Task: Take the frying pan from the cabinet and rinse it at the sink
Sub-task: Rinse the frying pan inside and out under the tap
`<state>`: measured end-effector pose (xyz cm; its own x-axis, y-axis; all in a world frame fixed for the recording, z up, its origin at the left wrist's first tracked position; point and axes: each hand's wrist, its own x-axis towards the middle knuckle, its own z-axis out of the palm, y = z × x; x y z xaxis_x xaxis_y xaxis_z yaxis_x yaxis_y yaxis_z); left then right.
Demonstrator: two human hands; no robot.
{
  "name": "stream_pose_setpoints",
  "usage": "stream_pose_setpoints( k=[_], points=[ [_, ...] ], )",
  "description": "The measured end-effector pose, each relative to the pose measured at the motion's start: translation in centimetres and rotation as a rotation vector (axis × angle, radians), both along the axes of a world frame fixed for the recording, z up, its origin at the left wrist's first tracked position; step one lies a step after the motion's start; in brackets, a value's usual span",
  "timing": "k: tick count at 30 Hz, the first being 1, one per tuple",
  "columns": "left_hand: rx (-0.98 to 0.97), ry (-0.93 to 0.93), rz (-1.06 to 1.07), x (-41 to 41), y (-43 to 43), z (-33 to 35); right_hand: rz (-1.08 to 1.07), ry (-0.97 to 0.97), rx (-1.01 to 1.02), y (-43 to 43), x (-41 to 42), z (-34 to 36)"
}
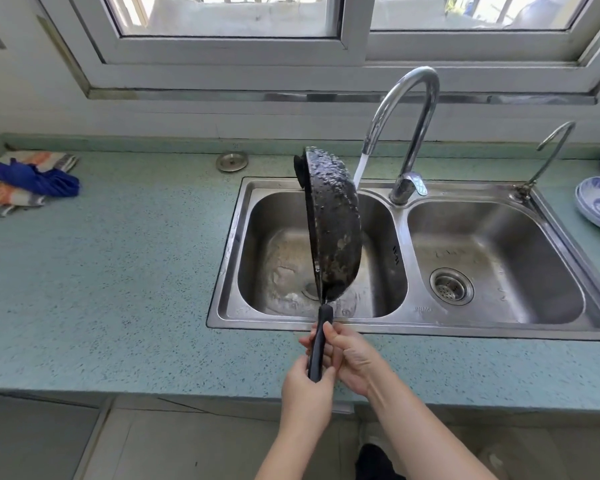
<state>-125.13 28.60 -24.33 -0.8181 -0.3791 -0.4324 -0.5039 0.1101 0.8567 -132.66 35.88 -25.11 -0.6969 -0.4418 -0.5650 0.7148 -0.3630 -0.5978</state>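
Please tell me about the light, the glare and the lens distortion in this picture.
Head view: bright daylight comes through the window, whose panes look washed out; glare lies on the faucet and the wet sink; the wide lens bends the countertop edge and the window frame; the frying pan and both hands are sharp.

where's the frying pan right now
In the head view the frying pan is held on edge over the left basin of the sink, just left of the running tall faucet, its handle gripped by the left hand and right hand.
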Motion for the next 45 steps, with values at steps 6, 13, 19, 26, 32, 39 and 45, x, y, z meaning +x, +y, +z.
stream_pose_setpoints(
  k=[6,13,19,26,32,39,45],
  points=[
    [0.229,0.0,0.087,0.2,0.6,-0.7,0.021,0.122,0.092,0.9,0.2,0.0],
    [0.287,0.005,0.004,-0.4,0.3,-0.4,0.033,0.187,0.174,1.8,-0.5,0.3],
    [0.525,-0.025,-0.037,-1.6,0.9,-0.6,0.04,0.228,0.316,2.9,-1.7,1.0],
    [0.693,-0.051,-0.04,-2.2,1.3,-1.0,0.072,0.25,0.542,2.6,-2.8,1.5],
    [0.402,-0.067,-0.079,-2.2,1.1,-1.6,0.069,0.231,0.623,2.0,-2.8,1.1],
    [-0.132,-0.111,-0.122,-1.6,1.8,-1.6,0.105,0.265,0.714,1.4,-3.0,0.8],
    [0.007,-0.067,-0.068,-1.7,1.6,-1.7,0.172,0.317,0.845,1.0,-3.0,1.0]
  ],
)
